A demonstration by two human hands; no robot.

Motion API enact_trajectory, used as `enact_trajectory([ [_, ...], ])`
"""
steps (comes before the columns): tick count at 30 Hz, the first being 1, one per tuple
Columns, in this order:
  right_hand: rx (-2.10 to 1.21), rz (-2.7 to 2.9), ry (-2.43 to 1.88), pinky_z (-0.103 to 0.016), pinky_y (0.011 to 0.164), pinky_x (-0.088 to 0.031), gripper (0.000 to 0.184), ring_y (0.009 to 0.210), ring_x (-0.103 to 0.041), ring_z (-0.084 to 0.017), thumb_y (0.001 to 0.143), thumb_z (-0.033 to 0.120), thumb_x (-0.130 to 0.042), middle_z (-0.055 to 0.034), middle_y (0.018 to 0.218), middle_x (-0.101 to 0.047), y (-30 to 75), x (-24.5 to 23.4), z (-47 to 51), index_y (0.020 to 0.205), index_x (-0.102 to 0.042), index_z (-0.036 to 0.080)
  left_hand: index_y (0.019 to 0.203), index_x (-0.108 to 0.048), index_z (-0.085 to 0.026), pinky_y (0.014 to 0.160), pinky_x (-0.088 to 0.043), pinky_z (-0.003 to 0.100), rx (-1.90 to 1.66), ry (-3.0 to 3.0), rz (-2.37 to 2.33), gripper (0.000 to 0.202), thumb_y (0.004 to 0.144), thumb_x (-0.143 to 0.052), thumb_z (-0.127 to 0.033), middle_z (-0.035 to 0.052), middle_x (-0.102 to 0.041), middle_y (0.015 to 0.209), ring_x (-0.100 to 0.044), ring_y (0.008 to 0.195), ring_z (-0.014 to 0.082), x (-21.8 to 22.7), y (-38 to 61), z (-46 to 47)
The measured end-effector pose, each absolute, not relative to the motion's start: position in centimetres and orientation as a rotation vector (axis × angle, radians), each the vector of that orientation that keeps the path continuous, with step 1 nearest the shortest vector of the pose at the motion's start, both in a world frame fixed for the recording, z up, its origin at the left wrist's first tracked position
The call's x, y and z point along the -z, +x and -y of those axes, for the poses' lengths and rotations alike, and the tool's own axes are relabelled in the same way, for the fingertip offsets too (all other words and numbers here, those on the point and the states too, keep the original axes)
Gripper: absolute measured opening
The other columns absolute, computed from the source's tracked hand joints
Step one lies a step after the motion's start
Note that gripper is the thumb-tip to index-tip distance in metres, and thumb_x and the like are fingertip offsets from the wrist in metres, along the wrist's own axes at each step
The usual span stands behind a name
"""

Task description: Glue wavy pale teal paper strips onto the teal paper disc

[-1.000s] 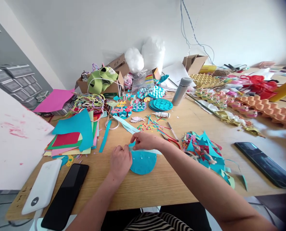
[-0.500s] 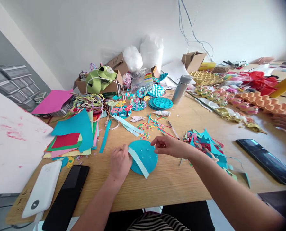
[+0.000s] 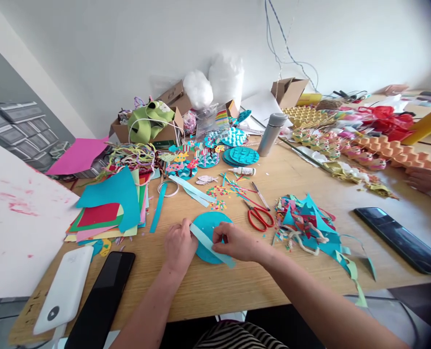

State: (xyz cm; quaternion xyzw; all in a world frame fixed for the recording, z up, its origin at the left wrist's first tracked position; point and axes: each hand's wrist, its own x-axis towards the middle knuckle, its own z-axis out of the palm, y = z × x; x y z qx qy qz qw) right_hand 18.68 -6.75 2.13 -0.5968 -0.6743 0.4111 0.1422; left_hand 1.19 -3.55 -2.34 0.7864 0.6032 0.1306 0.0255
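Observation:
A blue paper disc lies flat on the table in front of me, with a light-blue paper strip slanting across it. My left hand is closed on the strip's upper left end, at the disc's left edge. Over the disc's right side, my right hand pinches the strip near its lower end, which sticks out past the fingers. My right hand covers part of the disc. Red-handled scissors rest just beyond my right wrist.
Paper scraps are heaped on the right, near a phone. Coloured sheets, a power bank and a black phone lie left. Behind are a glue bottle, stacked blue discs and a flask. Another person's hand shows far right.
My right hand has moved left and down from the disc's far right edge onto the strip. The strip's lower end has swung to the right. The scissors have come into view.

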Motion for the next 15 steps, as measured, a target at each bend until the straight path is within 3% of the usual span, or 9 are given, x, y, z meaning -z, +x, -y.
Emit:
enact_trajectory([
  [2,-1.222,1.878,-1.714,-0.021,0.056,-0.040,0.003,0.065,-0.057,-0.012,0.072,0.019,-0.060,-0.0005,0.074,-0.065,19.8,-2.5,6.9,0.073,-0.062,0.017,0.090,-0.062,-0.019,0.071,-0.043,0.032,-0.410,2.432,-1.871,0.017,0.084,-0.047,-0.014,0.0077,-0.070,0.079,-0.065,0.079,0.0244,2.3,1.2,3.5],
  [7,-1.399,1.561,-1.703,-0.019,0.040,-0.036,0.006,0.042,-0.053,-0.009,0.080,0.023,-0.053,0.0035,0.058,-0.061,21.5,-2.5,6.2,0.077,-0.050,0.018,0.099,-0.063,-0.019,0.071,-0.044,0.032,-0.405,2.449,-1.867,0.020,0.085,-0.048,-0.020,0.0072,-0.070,0.078,-0.065,0.080,0.0242,2.2,1.3,3.6],
  [11,-1.277,1.525,-1.638,-0.017,0.038,-0.033,0.013,0.038,-0.046,-0.006,0.078,0.029,-0.059,0.0049,0.055,-0.058,22.3,-1.3,5.0,0.077,-0.056,0.017,0.116,-0.060,-0.016,0.072,-0.045,0.031,-0.390,2.510,-1.884,0.033,0.086,-0.047,-0.023,0.0083,-0.071,0.078,-0.067,0.078,0.0234,2.5,1.3,3.7],
  [15,-1.379,1.446,-1.504,-0.017,0.043,-0.038,0.021,0.046,-0.052,-0.006,0.078,0.032,-0.061,0.0026,0.064,-0.064,23.0,-0.8,4.4,0.090,-0.064,0.015,0.123,-0.058,-0.015,0.071,-0.046,0.031,-0.427,2.567,-1.825,0.038,0.089,-0.044,-0.024,0.0092,-0.072,0.079,-0.067,0.075,0.0232,2.7,1.2,3.7],
])
